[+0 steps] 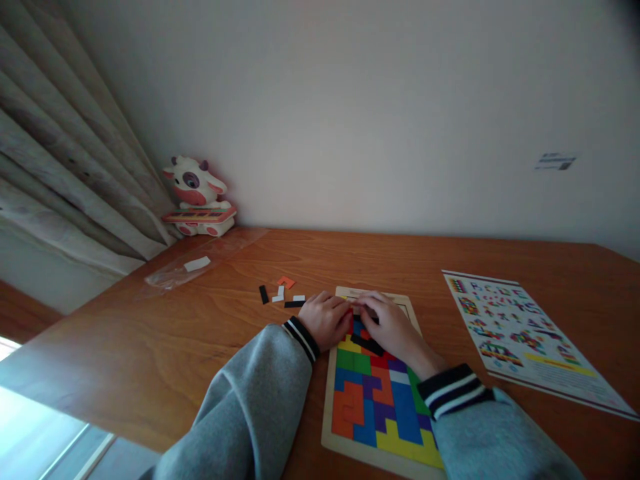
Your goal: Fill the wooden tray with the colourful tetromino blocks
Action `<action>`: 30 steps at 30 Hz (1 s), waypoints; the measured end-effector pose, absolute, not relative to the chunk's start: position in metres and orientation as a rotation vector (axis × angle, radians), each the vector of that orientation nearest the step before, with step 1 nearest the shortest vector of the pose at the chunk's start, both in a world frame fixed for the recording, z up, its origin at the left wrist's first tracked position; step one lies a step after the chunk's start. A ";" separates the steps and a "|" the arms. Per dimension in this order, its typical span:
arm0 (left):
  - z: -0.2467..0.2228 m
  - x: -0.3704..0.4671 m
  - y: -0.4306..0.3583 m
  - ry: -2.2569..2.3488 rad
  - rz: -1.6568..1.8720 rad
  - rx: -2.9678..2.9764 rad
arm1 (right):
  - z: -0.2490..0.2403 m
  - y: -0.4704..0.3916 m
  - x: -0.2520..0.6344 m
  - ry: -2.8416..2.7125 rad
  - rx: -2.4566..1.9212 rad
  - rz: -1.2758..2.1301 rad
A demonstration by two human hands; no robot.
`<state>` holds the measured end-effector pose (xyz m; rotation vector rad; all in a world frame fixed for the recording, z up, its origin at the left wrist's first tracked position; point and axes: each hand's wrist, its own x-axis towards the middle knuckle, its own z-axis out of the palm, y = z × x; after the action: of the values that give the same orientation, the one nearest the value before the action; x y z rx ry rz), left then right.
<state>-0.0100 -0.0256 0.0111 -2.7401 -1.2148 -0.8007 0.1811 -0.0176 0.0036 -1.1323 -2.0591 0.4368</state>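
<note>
A wooden puzzle board (327,413) lies on the table, its lower part packed with coloured block pieces (406,407). Both hands meet over its upper end. My left hand (326,320) rests at the board's upper left edge with its fingers curled, close to a bit of red. My right hand (395,330) arches over the upper middle, fingers bent inward and fingertips close to the left ones. What either hand pinches is hidden. Below the right palm a black piece (367,345) lies slantwise on the board.
Several loose pieces, including a white piece (280,293), a black bar (263,294) and an orange piece (286,282), lie left of the board. A clear plastic bag (170,273) and a cow toy keyboard (200,200) sit farther left. A printed sheet (530,333) lies right.
</note>
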 end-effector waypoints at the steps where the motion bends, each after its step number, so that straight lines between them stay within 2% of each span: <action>1: 0.011 -0.010 -0.026 -1.217 -0.794 -2.742 | 0.004 -0.017 0.184 -2.048 -1.132 0.444; 7: 0.014 -0.011 -0.026 -1.218 -0.737 -2.731 | 0.015 -0.016 0.217 -1.993 -1.195 0.476; 16: 0.015 -0.013 -0.025 -1.284 -0.728 -2.727 | 0.024 -0.040 0.213 -2.324 -1.076 0.731; 25: 0.013 -0.014 -0.023 -1.225 -0.728 -2.734 | 0.023 -0.034 0.226 -2.241 -1.180 0.794; 30: 0.015 -0.012 -0.025 -1.179 -0.860 -2.754 | 0.024 -0.027 0.238 -2.184 -1.215 0.817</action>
<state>-0.0121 -0.0253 0.0146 -2.7541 -1.1788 -0.8597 0.2377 -0.0268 0.0236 -1.2150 -2.1837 0.8171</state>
